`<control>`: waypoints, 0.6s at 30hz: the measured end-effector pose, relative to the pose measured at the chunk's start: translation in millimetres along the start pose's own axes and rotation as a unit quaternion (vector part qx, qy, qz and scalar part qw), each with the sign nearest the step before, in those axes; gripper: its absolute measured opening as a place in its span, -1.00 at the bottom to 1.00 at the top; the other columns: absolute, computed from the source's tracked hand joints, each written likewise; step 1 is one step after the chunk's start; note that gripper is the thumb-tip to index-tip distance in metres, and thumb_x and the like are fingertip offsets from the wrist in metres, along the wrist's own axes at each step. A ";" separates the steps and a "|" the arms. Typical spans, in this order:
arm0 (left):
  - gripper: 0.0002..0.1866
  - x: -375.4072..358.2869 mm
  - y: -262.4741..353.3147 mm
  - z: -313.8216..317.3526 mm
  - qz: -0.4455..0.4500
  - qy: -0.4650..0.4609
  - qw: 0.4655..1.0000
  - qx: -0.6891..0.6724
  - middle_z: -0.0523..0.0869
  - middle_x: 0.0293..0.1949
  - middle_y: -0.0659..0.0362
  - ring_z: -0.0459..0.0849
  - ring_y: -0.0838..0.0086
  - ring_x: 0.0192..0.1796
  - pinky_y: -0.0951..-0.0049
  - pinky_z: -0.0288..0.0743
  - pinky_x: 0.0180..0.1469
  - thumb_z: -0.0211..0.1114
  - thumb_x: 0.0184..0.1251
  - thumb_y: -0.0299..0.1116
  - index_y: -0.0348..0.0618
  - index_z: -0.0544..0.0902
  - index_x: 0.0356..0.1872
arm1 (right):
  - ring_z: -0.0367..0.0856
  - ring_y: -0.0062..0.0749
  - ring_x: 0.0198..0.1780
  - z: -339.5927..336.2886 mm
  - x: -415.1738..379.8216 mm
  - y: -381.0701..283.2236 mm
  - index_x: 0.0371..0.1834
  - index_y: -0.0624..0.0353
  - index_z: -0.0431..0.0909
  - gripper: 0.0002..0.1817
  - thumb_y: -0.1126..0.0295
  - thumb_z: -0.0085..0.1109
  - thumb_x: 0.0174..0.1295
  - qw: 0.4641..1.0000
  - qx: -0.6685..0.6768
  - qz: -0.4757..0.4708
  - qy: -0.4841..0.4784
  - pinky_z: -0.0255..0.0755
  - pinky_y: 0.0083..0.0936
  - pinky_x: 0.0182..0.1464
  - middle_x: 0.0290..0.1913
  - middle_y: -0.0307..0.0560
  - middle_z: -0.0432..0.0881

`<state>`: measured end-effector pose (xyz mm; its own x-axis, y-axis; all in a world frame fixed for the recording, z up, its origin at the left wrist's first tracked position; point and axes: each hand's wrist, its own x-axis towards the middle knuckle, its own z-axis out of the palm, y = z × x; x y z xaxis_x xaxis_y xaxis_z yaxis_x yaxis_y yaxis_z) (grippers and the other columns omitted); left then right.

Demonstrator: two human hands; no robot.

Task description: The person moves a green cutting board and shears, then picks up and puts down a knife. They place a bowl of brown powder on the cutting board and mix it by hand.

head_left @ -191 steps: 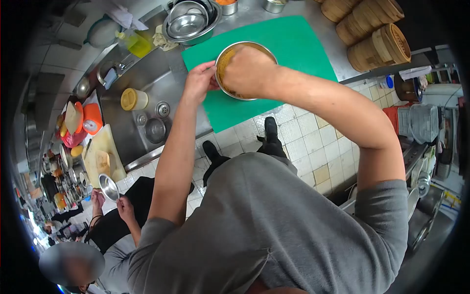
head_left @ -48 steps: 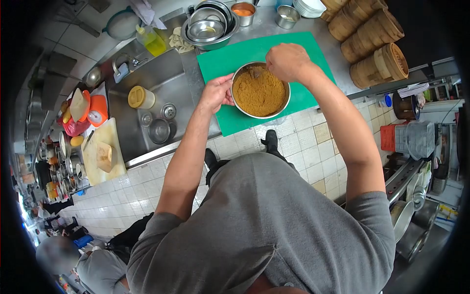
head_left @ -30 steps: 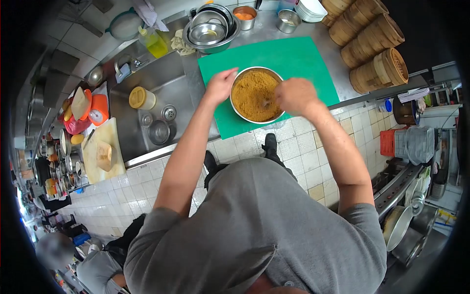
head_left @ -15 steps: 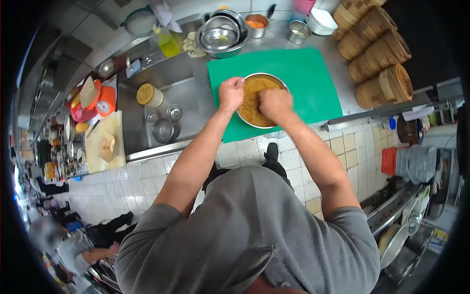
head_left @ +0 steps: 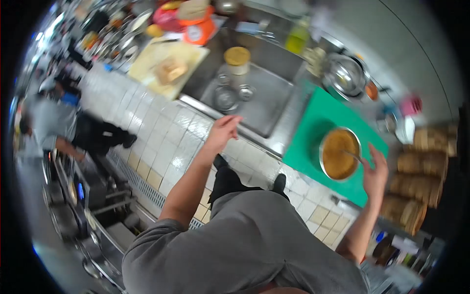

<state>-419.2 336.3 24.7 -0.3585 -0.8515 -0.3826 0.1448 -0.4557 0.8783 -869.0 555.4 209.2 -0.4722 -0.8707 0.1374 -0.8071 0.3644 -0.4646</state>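
A steel mixing bowl of yellow-brown mixture sits on the green cutting board. What looks like a spoon stands in the mixture, its handle leaning over the rim towards my right hand. That hand is beside the bowl with its fingers apart, and whether a fingertip touches the handle is hard to tell. My left hand is in the air near the front edge of the sink, its fingers loosely stretched and nothing held.
In the sink stands a tub with a yellow lid. A pale cutting board and an orange scale lie left of it. Stacked metal bowls and bamboo steamers border the green board. A co-worker stands at the left.
My right hand has come out of the mixture and moved off the handle. My left hand has left the bowl's rim and swung left. The view has turned left.
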 end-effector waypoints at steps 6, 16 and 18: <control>-0.26 -121.5 -18.1 -249.9 -0.089 0.173 0.858 0.475 0.45 0.54 -0.27 0.38 -0.17 0.59 0.02 0.33 0.58 0.45 0.38 0.17 -0.20 0.66 0.37 | 0.44 0.00 0.55 111.9 3.9 -176.1 0.48 -0.08 0.59 -0.27 0.54 0.41 0.15 0.946 -0.155 -0.263 -0.109 0.32 -0.08 0.55 0.50 0.22 0.51; -0.59 -61.8 109.4 -298.6 0.290 0.155 0.926 0.184 0.76 0.23 -0.09 0.73 0.16 0.28 0.18 0.57 0.30 0.20 0.62 -0.23 -0.24 0.66 0.31 | 0.60 -0.33 0.38 353.0 4.4 -555.2 0.45 0.28 0.56 -0.50 0.59 0.10 0.44 0.626 0.346 -0.257 -0.651 0.45 -0.40 0.42 0.31 0.01 0.66; -0.61 -27.9 125.9 -343.8 0.154 0.246 0.937 0.195 0.80 0.14 -0.06 0.78 0.22 0.15 0.26 0.62 0.21 0.18 0.65 -0.24 -0.30 0.68 0.26 | 0.52 -0.31 0.51 322.2 53.5 -588.5 0.51 0.30 0.49 -0.49 0.67 0.05 0.49 0.605 0.379 -0.342 -0.610 0.41 -0.36 0.49 0.50 0.03 0.57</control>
<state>-73.9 213.5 47.4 0.1274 -0.9872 -0.0956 -0.2107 -0.1211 0.9700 -305.2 187.9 208.1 0.8681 -0.4963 -0.0083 -0.0515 -0.0735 -0.9960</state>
